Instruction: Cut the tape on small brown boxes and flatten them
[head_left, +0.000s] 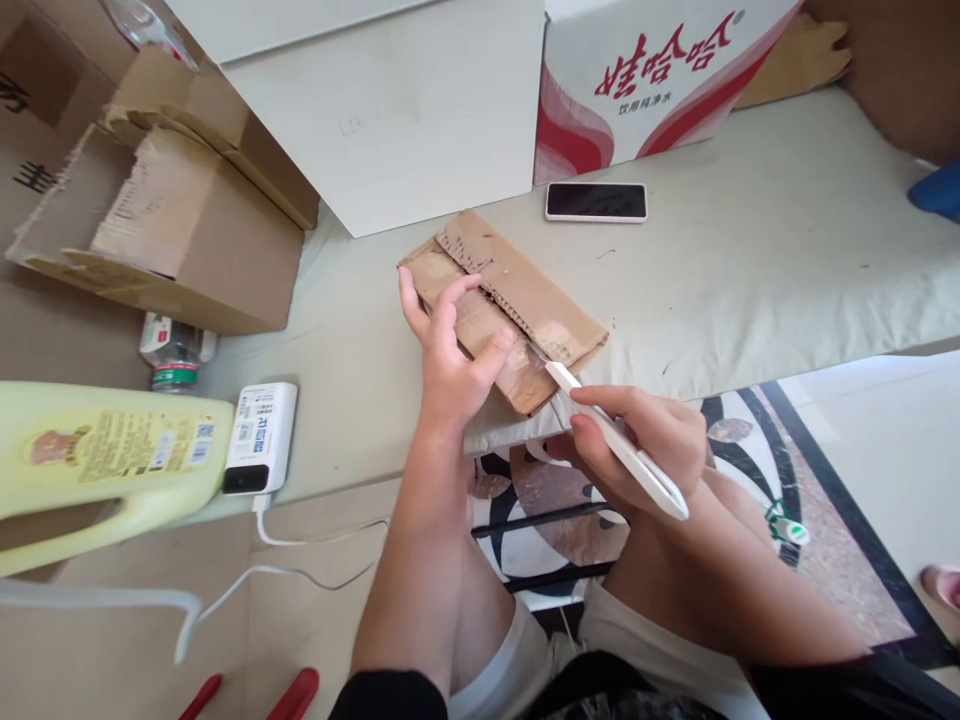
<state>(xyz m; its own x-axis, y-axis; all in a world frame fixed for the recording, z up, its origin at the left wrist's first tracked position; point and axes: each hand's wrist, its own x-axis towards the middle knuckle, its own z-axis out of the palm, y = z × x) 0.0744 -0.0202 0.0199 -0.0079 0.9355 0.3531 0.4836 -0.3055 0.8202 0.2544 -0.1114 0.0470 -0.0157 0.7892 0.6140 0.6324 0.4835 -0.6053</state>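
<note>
A flat brown cardboard package [551, 300] lies at a slant on the cloth-covered surface, a torn, ragged seam running along its length. My left hand [450, 345] rests on its near left side, fingers spread, with the thumb pressing the cardboard beside the seam. In my right hand [645, 440] is a white utility knife [626, 450], gripped along its handle. Its blade tip meets the seam near the package's right end, though the tip itself is hard to make out.
Behind the package stand a large white box [420, 130] and a red-and-white carton [630, 90]. A phone [596, 202] lies near the carton. To the left are an open cardboard box [225, 220], a bottle [176, 350], a cabled power bank [262, 435] and a yellow jug [112, 445].
</note>
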